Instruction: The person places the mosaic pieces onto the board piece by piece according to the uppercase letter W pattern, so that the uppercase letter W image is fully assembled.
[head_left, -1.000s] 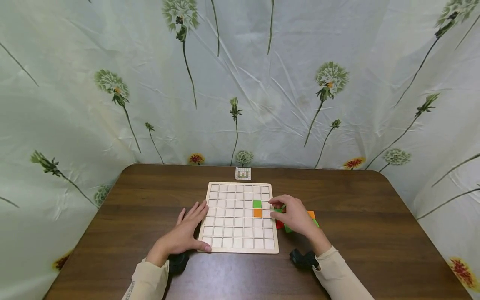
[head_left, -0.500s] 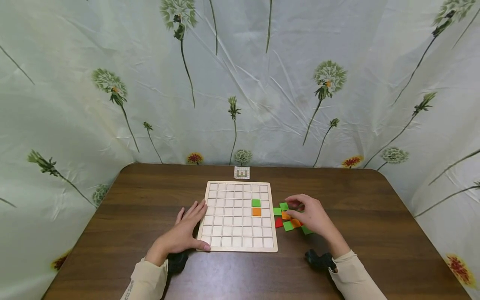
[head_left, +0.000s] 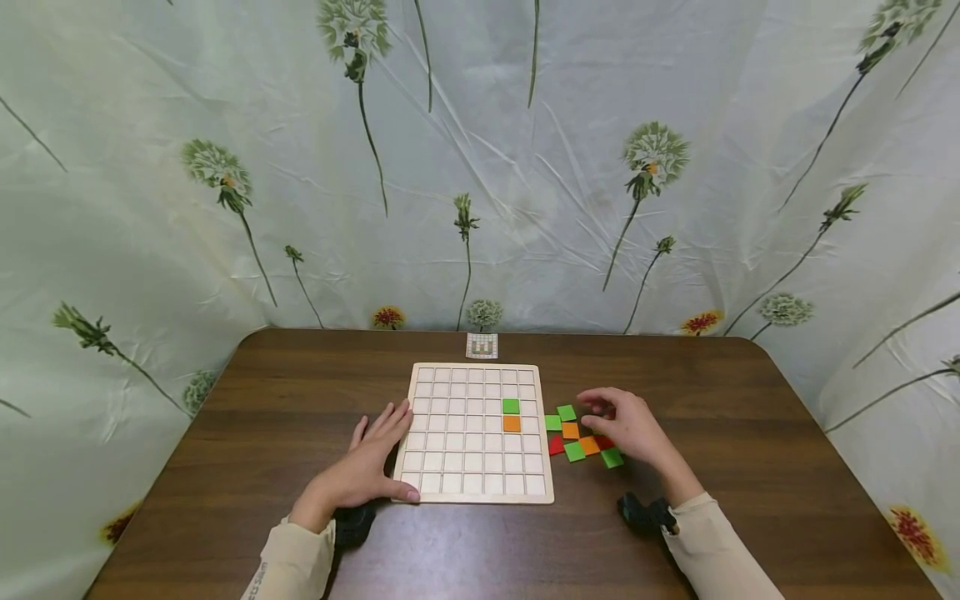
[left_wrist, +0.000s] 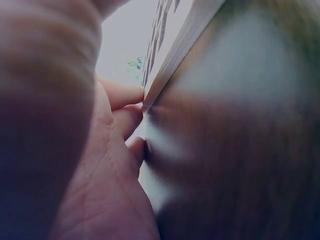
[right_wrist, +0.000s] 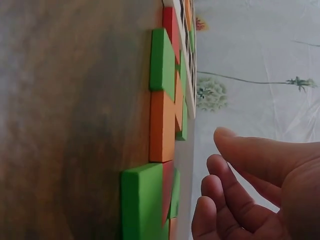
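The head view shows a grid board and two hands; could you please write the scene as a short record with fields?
surface: brown table
board: grid board, flat
filled cells: green tile, with orange tile next to it, nearer the person
loose tiles: green, orange and red, right of the board
left hand: touches the board's left side
right hand: by the loose tiles, holding nothing visible
beyond board: small printed card

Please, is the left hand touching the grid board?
Touching. The head view shows it: the thumb of the left hand lies over the near left corner of the grid board.
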